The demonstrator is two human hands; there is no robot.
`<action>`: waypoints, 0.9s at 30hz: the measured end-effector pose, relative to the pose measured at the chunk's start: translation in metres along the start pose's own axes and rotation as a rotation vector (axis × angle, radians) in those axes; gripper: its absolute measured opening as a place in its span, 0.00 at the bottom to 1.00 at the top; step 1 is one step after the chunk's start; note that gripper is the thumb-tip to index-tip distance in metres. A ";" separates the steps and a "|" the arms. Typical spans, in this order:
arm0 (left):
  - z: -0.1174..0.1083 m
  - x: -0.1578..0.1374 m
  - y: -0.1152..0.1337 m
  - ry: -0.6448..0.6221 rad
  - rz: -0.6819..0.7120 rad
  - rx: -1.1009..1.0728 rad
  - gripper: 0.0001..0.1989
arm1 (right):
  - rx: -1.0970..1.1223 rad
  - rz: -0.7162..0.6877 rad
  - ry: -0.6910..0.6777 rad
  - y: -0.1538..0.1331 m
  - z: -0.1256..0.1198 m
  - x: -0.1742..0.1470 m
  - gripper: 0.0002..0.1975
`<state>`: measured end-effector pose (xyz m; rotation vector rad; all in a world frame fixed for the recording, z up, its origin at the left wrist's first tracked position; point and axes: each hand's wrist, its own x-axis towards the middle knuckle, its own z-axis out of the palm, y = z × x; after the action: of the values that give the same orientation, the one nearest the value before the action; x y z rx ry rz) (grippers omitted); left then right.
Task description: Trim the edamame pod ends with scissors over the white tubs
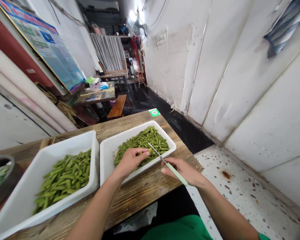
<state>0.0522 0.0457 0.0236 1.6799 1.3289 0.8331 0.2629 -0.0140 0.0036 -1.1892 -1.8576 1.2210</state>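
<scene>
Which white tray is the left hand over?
The right tray, nearer the QR sticker; the left tray, beside the dark container, has no hand over it.

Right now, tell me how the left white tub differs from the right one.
The left tub stands beside a dark bowl; the right tub stands nearer the square sticker. No hand is over the left tub, while the left hand reaches over the right tub. The left tub sits further left on the table than the right tub. Both are white and hold green pods.
</scene>
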 end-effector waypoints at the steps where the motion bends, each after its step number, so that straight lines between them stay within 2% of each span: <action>1: -0.002 -0.002 0.001 0.001 0.008 0.020 0.11 | -0.007 0.001 -0.001 -0.002 0.002 0.001 0.17; 4: -0.009 -0.004 0.002 0.003 0.011 0.037 0.11 | -0.035 0.008 -0.007 -0.004 0.005 0.003 0.17; 8: -0.015 -0.006 0.001 -0.081 0.023 -0.018 0.09 | -0.109 0.004 -0.023 -0.003 0.008 0.006 0.17; 13: -0.018 -0.006 -0.005 -0.141 0.005 -0.019 0.09 | -0.081 0.046 -0.025 0.005 0.016 0.009 0.16; 16: -0.016 -0.006 -0.009 -0.111 -0.046 -0.028 0.09 | -0.093 0.062 -0.002 0.011 0.020 0.011 0.16; 22: -0.010 -0.003 -0.023 0.039 -0.130 -0.181 0.10 | -0.104 0.040 0.033 0.013 0.022 0.013 0.17; 27: -0.005 -0.005 -0.026 0.006 -0.173 -0.366 0.13 | -0.063 0.001 0.056 0.010 0.023 0.013 0.15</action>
<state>0.0358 0.0447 0.0024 1.2612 1.2204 0.9159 0.2416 -0.0090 -0.0147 -1.2461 -1.8665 1.1258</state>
